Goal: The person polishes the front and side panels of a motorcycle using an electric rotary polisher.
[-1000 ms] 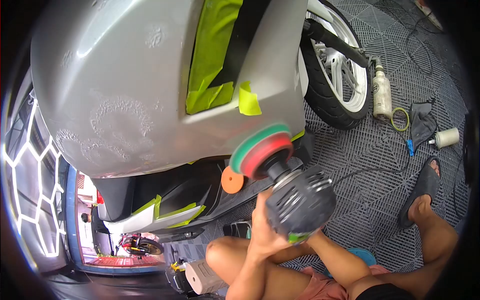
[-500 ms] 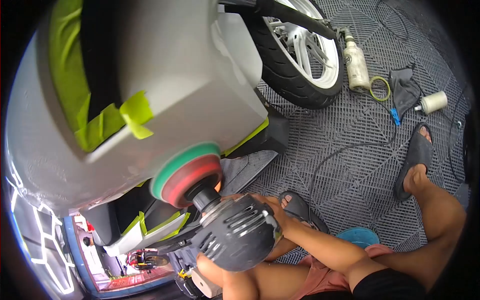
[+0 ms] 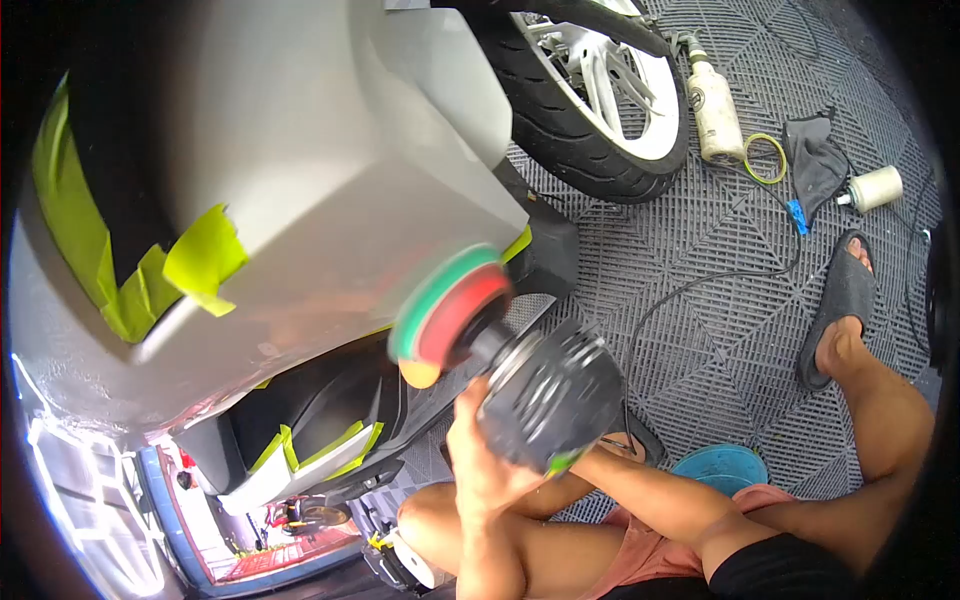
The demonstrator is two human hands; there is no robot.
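Observation:
A rotary polisher (image 3: pixel 552 400) with a black vented body and a green-and-red foam pad (image 3: pixel 462 312) is in both my hands. My left hand (image 3: pixel 488 455) is closed round its near side, thumb up beside the neck. My right hand is mostly hidden behind the body; only its wrist and forearm (image 3: pixel 640 495) show clearly. The blurred pad is against or very near the grey motorcycle panel (image 3: pixel 330 230), close to its lower edge; I cannot tell if they touch. Yellow-green masking tape (image 3: pixel 205 260) covers parts of the panel around a black section.
Grey grid mats (image 3: pixel 720 330) cover the floor. Beyond the panel stands a wheel (image 3: pixel 610 90). A spray bottle (image 3: pixel 715 115), a tape roll (image 3: pixel 765 158), a dark cloth (image 3: pixel 815 160), a small bottle (image 3: pixel 875 188) and a black cable (image 3: pixel 690 285) lie rightward. A blue basin (image 3: pixel 720 465) sits near my legs.
The polisher has moved right and upward along the panel, towards its lower corner. My left hand now shows more fully beside the body. The view has shifted slightly.

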